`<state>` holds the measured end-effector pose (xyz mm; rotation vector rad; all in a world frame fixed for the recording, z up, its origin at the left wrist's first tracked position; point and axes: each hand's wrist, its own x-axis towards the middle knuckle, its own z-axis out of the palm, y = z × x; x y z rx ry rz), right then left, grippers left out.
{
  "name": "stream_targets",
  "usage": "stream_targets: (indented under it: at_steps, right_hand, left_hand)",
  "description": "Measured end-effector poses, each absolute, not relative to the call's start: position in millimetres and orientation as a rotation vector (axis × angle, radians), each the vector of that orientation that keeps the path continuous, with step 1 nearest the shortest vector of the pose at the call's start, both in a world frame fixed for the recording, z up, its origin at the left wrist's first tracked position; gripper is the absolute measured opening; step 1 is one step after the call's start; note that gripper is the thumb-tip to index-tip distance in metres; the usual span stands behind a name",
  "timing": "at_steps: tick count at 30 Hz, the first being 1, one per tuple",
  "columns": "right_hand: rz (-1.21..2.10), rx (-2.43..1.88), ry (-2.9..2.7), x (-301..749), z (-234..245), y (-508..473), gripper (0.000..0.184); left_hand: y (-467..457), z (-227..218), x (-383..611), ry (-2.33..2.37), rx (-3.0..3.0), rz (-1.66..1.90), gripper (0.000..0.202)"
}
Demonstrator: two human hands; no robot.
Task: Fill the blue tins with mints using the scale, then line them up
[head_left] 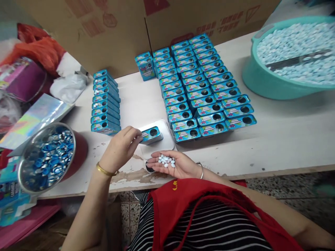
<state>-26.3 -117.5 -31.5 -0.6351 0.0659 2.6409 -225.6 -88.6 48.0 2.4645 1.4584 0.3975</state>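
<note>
My left hand [125, 141] pinches the left end of a blue tin [152, 134] with a round hole in its top. This tin stands over a white kitchen scale [163, 130]; whether its base rests on the scale is hard to tell. Just in front of it, my right hand [180, 165] is palm up with its fingers stretched out. Several small pale-blue candies [166, 160] lie in that palm. Beneath the right fingertips, the scale's dark display is partly hidden.
Rows of blue tins [199, 82] stand right of the scale, and a shorter row of tins [105, 101] stands left. A turquoise tub [272, 82] of candies is at far right. A metal bowl [74, 153] holds blue-and-silver caps. Cardboard boxes [125, 38] line the back.
</note>
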Motion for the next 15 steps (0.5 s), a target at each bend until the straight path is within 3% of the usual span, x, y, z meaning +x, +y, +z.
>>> stream_targets:
  at_steps: [7,12,15]
  right_hand:
    - [2.542,-0.580,0.179,-14.8,-23.1,-118.2,0.024]
    - [2.408,-0.786,0.201,20.9,-24.1,-126.1,0.026]
    - [2.316,-0.873,0.228,37.7,-29.2,-132.0,0.026]
  left_hand:
    - [-108.3,65.3,-191.3,1.230,2.455,0.471,0.019]
    - [-107.0,52.9,-215.9,1.664,2.195,0.957,0.017]
    - [-104.4,37.4,-233.6,1.718,2.030,1.049,0.020]
